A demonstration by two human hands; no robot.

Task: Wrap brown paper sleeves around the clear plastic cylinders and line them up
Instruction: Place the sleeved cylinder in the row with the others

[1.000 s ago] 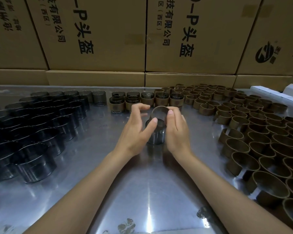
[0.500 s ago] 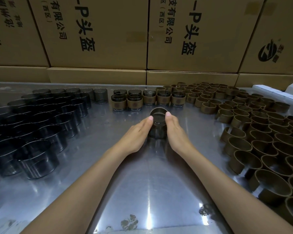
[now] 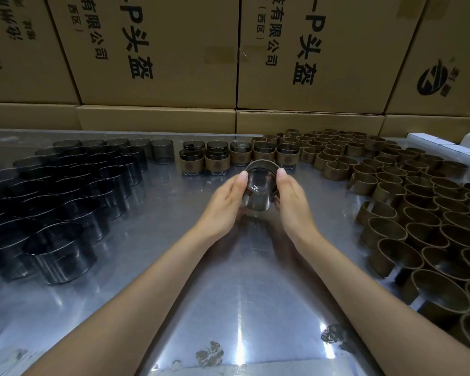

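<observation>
A clear plastic cylinder [image 3: 259, 191] sits between my two hands at the table's middle, tilted toward me, with a brown paper sleeve [image 3: 263, 162] around its far rim. My left hand [image 3: 224, 200] holds its left side and my right hand [image 3: 292, 202] holds its right side, thumbs up along the rim. Just behind stands a row of sleeved cylinders [image 3: 240, 157]. Bare clear cylinders [image 3: 65, 191] crowd the left of the table. Loose brown sleeves [image 3: 418, 202] cover the right.
The metal table [image 3: 228, 294] is shiny and reflective. Large cardboard boxes [image 3: 174, 50] with printed characters are stacked along the far edge. White boxes [image 3: 445, 143] lie at the far right corner.
The sleeve has gone down around the cylinder. Both hands moved from fitting it at the top to cupping the cylinder's sides, and the cylinder now tilts toward me.
</observation>
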